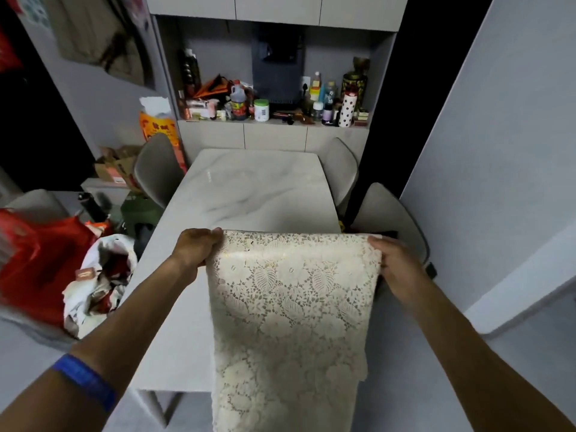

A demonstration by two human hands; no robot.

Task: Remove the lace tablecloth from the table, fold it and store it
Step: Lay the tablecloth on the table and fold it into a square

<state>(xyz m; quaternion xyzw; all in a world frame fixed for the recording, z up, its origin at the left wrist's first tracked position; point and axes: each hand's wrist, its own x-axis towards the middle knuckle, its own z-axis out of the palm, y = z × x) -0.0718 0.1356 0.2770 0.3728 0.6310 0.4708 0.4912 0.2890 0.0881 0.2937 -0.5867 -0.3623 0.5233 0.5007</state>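
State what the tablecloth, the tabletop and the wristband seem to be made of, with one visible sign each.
Tablecloth: cream lace, perhaps cotton or vinyl; openwork flowers and leaves, a slight sheen.
Tabletop: polished marble or a marble-look slab; grey veins, glossy glare.
Wristband: blue, probably silicone or fabric; too blurred to tell.

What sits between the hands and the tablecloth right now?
Nothing. The left hand and right hand already grip the top fold of the tablecloth, which hangs above the table.

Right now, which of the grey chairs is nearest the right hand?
The chair at the table's near right side, just beyond the right hand gripping the lace tablecloth. The other two chairs stand farther back by the cabinet.
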